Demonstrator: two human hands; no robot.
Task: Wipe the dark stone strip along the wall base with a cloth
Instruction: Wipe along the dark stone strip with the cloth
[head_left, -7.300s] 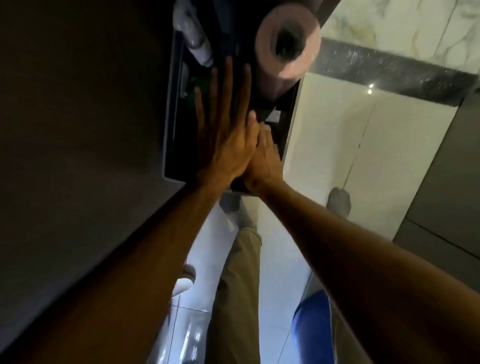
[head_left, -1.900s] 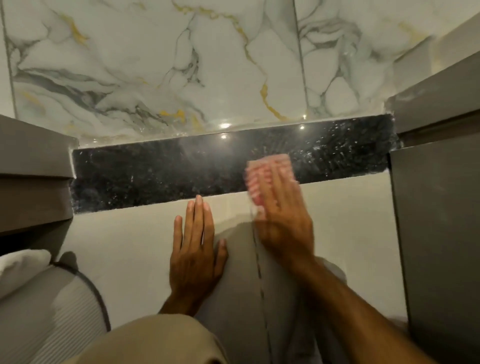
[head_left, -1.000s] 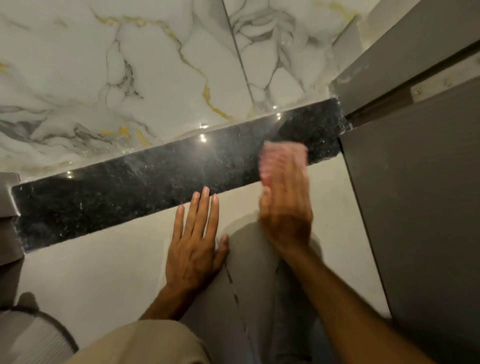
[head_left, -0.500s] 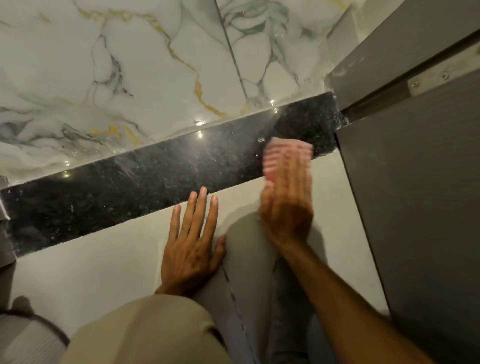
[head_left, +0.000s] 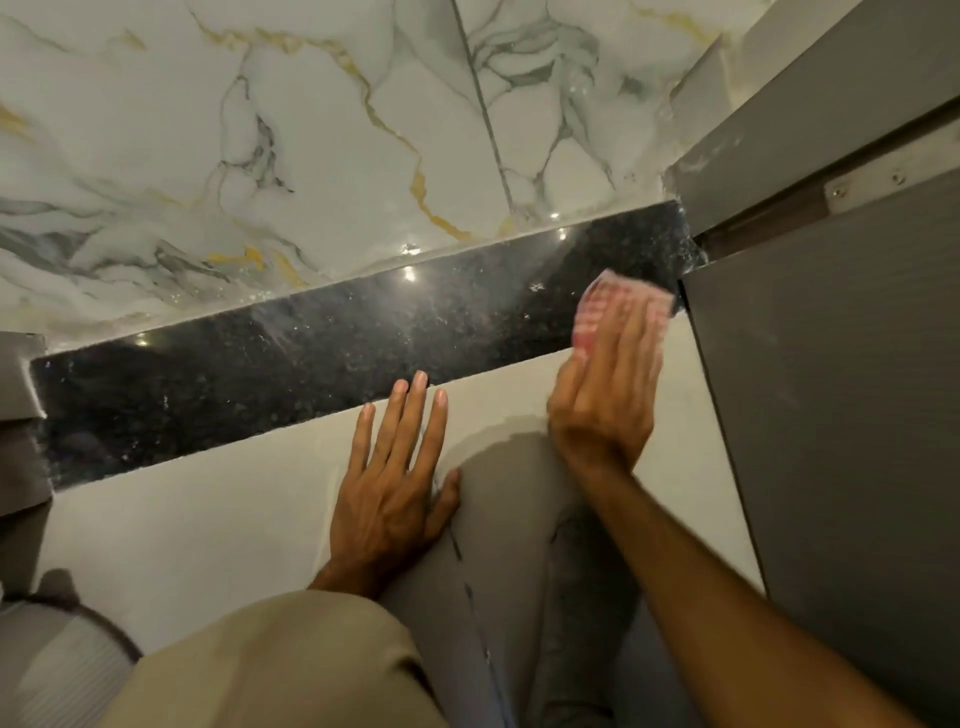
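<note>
To wipe well here, the right hand (head_left: 602, 405) needed flat, even pressure on the pink cloth (head_left: 618, 312) and overlapping strokes worked leftward, since the cloth sat at the far right end of the dark stone strip (head_left: 291, 364), just beside the grey panel (head_left: 831, 415), with most of the strip lying to its left. That hand lay blurred, fingers extended and together over the cloth, pressing rather than gripping it. The left hand (head_left: 389, 478) was spread open and empty on the pale floor (head_left: 182, 530), fingertips near the strip's edge, bracing.
</note>
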